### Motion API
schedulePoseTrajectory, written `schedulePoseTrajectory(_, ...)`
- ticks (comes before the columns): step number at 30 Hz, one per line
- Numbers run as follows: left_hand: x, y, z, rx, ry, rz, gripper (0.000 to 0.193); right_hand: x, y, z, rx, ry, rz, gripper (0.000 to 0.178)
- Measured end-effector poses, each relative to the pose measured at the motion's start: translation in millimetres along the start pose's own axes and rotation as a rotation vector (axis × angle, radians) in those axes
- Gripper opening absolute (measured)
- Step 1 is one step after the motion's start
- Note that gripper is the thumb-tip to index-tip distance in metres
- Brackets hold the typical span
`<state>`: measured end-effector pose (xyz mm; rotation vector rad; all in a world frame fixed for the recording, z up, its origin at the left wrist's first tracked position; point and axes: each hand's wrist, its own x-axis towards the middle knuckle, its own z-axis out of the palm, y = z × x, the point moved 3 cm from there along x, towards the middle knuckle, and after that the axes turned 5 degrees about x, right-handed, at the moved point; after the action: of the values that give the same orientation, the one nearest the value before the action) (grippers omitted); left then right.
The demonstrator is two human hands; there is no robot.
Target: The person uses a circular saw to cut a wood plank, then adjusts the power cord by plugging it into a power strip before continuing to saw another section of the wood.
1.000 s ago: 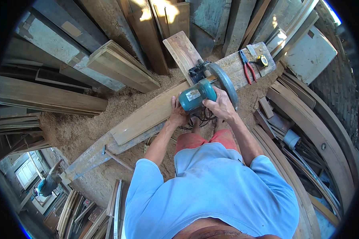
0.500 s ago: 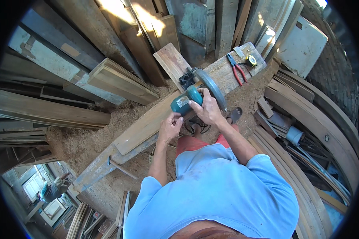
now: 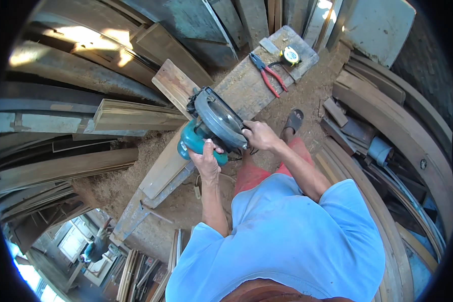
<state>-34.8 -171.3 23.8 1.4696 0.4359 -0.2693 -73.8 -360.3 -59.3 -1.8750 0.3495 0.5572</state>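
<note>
A teal circular saw (image 3: 188, 140) with a grey blade guard (image 3: 212, 120) is tilted over a wooden board (image 3: 163, 168) lying along a worn plank bench (image 3: 239, 98). My left hand (image 3: 205, 161) is wrapped round the saw's teal body, thumb on top. With fingers curled, my right hand (image 3: 261, 136) grips the edge of the saw by the near end of the guard. A short board (image 3: 173, 83) lies crosswise beyond the saw. Red-handled pliers (image 3: 268, 75) and a tape measure (image 3: 290, 56) rest on the bench's far end.
Planks and panels (image 3: 136, 117) lean along the left and far sides. Long boards (image 3: 387, 98) and scrap pieces are stacked at the right. Sawdust (image 3: 113, 183) covers the floor. Another person (image 3: 94, 247) is in the background at lower left.
The saw has been turned and tilted, so its guard now faces up. My left hand has taken hold of its body, while my right hand has shifted to its edge. The view has swung.
</note>
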Motion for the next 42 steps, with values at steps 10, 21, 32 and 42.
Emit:
schedulePoseTrajectory(10,10,7,-7,0.076,0.083,0.025,0.034,16,-7,3,0.171,0.073,-0.2,0.027)
schedulePoseTrajectory(21,12,2,-10,0.079,0.052,0.003,0.02,23,34,-8,0.387,0.075,-0.149,0.033)
schedulePoseTrajectory(32,-5,-4,-49,0.099,0.102,-0.152,0.016,-4,298,75,0.564,0.242,0.455,0.021)
schedulePoseTrajectory(42,-22,24,-91,0.402,0.158,0.117,0.05,49,342,84,0.721,-0.012,0.573,0.024)
